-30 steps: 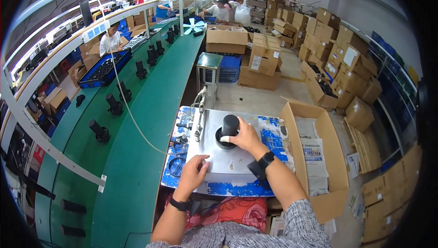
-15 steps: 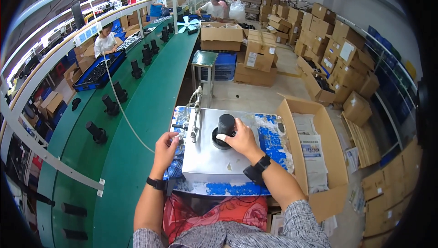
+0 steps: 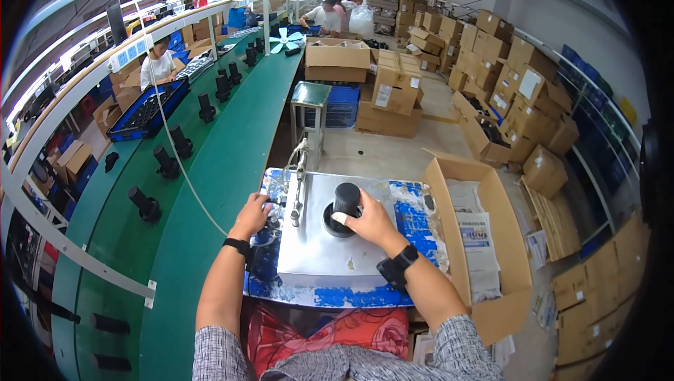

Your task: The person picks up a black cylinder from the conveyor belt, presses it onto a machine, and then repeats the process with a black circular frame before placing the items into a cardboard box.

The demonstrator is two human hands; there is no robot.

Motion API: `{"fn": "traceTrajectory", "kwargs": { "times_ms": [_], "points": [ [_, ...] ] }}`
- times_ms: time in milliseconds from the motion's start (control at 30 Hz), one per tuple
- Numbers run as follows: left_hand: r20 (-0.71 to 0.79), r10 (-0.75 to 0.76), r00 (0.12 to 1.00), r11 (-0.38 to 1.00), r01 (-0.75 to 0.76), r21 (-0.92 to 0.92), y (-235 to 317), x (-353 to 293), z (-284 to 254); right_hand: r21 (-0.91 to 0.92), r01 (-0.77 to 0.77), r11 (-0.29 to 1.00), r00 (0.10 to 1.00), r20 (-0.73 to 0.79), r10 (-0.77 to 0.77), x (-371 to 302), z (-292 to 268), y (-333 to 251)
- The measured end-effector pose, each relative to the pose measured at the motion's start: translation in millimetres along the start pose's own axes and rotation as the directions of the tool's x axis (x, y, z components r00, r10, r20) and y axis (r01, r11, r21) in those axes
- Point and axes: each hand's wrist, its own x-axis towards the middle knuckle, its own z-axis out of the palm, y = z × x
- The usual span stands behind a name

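Observation:
My right hand (image 3: 368, 219) is closed around a black ribbed cylinder (image 3: 347, 197). It stands nearly upright, its wider round black base (image 3: 338, 222) on the silver metal box (image 3: 309, 258) in front of me. At the box's left side, my left hand (image 3: 251, 215) has its fingers closed at a small black lever (image 3: 276, 201); they partly hide it. Between my hands, a metal air cylinder (image 3: 300, 179) with fittings is mounted on the box.
The green conveyor (image 3: 210, 177) on my left carries several similar black parts (image 3: 144, 203). An open carton (image 3: 516, 255) with newspaper inside stands right of the blue worn bench top (image 3: 414, 223). A person (image 3: 158, 65) sits across the conveyor beside a blue tray (image 3: 149, 109).
My left hand has moved forward onto the small black lever. My right hand keeps its hold on the black cylinder. The view has shifted slightly.

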Motion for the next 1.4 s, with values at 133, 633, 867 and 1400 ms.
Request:
{"fn": "traceTrajectory", "kwargs": {
  "times_ms": [133,633,867,1400],
  "points": [
    [0.153,-0.067,0.986,0.997,0.06,0.054,3,9,2,-0.043,-0.065,0.997,0.996,-0.067,0.062,-7,3,-9],
    [0.269,-0.278,0.922,0.943,0.208,0.26,-11,13,-15,-0.116,-0.025,0.993,0.992,-0.124,0.01,-7,25,-6],
    [-0.474,-0.105,0.874,0.939,-0.07,-0.336,137,-104,-48,-0.213,-0.023,0.977,0.978,-0.209,-0.022,2,-3,-2],
    [-0.539,0.55,0.638,0.803,-0.581,0.132,246,-270,-106,-0.21,0.817,0.536,0.516,-0.147,-0.844,-127,33,-160]
  ]
}}
